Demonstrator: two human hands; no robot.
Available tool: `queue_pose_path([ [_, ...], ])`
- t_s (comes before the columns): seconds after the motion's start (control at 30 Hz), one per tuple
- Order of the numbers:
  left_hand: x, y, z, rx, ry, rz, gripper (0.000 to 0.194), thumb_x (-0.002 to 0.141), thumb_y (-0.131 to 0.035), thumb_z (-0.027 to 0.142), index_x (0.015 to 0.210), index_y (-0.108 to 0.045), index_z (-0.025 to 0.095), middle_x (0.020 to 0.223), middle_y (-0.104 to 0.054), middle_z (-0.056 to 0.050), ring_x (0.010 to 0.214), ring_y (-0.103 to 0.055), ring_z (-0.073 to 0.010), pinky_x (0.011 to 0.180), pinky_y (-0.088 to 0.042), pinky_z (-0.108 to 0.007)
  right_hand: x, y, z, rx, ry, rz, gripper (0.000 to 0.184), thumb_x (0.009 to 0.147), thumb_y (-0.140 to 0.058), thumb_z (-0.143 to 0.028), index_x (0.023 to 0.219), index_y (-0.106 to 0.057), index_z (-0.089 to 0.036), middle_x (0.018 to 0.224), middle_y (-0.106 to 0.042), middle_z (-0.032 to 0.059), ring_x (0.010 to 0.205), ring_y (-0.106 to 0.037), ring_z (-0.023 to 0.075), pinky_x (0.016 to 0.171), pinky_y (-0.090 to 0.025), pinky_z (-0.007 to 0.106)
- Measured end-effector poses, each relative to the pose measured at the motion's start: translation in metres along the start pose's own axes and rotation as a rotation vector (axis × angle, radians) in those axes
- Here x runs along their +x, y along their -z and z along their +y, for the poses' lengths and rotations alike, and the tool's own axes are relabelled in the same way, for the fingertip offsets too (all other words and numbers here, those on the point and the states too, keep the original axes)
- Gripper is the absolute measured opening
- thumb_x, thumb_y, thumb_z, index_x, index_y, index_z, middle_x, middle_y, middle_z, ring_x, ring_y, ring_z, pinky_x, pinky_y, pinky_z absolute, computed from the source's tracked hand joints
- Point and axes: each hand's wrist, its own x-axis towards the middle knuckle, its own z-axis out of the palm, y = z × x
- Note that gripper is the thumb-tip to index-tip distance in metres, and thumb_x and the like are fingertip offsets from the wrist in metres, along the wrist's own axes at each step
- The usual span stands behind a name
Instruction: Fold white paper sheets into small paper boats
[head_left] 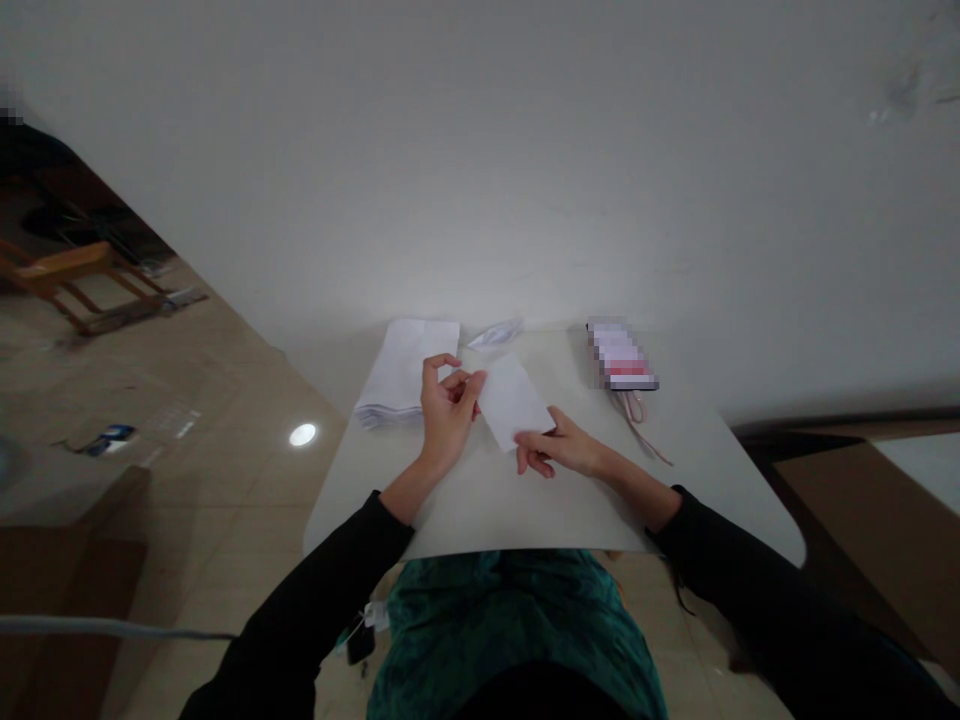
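A small white sheet of paper (513, 398) is held tilted above the white table (480, 515). My left hand (448, 405) pinches its upper left corner between thumb and fingers. At the lower right edge, my right hand (555, 445) grips the same paper, with its thumb on top and fingers partly hidden beneath. Just beyond my left hand lies a stack of white paper (397, 370). A folded white paper piece (495, 333) rests near the wall, behind the sheet.
A phone (622, 355) with a pink strap (637, 410) sits at the table's back right, against the wall (480, 180). Cardboard (870, 520) stands right of the table. On the left are a wooden chair (75, 265) and a grey cable (112, 627).
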Motion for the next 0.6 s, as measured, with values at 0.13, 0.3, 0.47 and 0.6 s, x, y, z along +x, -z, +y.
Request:
queue_pose_path([
  [0.13, 0.001, 0.001, -0.003, 0.002, 0.002, -0.066, 0.032, 0.086, -0.066, 0.034, 0.099, -0.037, 0.027, 0.056, -0.045, 0.013, 0.040, -0.039, -0.0046, 0.038, -0.030, -0.013, -0.001, -0.009, 0.002, -0.035, 0.003, 0.001, 0.054, 0.092, -0.048, -0.055, 0.062, -0.065, -0.013, 0.039, -0.046, -0.0033, 0.038, -0.041, 0.0070, 0.045, -0.032, 0.022],
  [0.3, -0.004, -0.002, -0.010, 0.109, -0.057, -0.216, 0.024, 0.085, -0.067, 0.034, 0.096, -0.050, 0.023, 0.081, -0.060, 0.003, 0.066, -0.058, -0.0080, 0.058, -0.046, -0.019, 0.005, -0.014, 0.007, 0.021, 0.018, 0.311, 0.058, 0.091, -0.041, -0.064, 0.060, -0.055, -0.017, 0.038, -0.039, -0.0059, 0.036, -0.032, 0.0066, 0.041, -0.024, 0.023],
  [0.47, -0.010, -0.004, -0.012, 0.241, -0.069, -0.252, 0.016, 0.086, -0.067, 0.034, 0.088, -0.068, 0.018, 0.083, -0.067, -0.002, 0.073, -0.061, -0.0121, 0.068, -0.048, -0.024, 0.007, -0.009, 0.010, -0.052, 0.019, 0.294, 0.063, 0.088, -0.041, -0.070, 0.057, -0.056, -0.017, 0.041, -0.038, -0.0050, 0.038, -0.033, 0.0074, 0.042, -0.023, 0.024],
  [0.6, -0.007, -0.002, -0.011, 0.253, -0.060, -0.243, 0.016, 0.086, -0.066, 0.034, 0.086, -0.072, 0.019, 0.085, -0.071, -0.003, 0.078, -0.064, -0.0144, 0.073, -0.049, -0.027, 0.008, -0.003, 0.007, -0.200, 0.057, 0.511, 0.069, 0.083, -0.042, -0.076, 0.047, -0.049, -0.018, 0.042, -0.037, -0.0034, 0.042, -0.033, 0.0079, 0.044, -0.023, 0.025],
])
